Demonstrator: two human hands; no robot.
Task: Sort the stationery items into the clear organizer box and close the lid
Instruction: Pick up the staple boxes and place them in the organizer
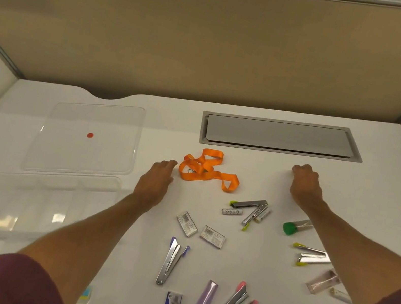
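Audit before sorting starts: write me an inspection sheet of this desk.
Surface: white desk, items scattered.
Job's things: clear organizer box open and seemingly empty, lid flat behind it; staplers such as the blue-tipped stapler, staple boxes, unsorted.
Clutter: orange lanyard.
Grippers: left hand open beside lanyard; right hand curled on desk, holding nothing visible.
Cables: nothing seen; grey cable hatch shut.
Surroundings: beige partition.

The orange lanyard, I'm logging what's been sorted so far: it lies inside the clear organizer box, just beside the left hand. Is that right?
Not quite. The head view shows the orange lanyard lying on the bare white desk, not inside the clear organizer box, which sits further left. It is indeed just beside the left hand.
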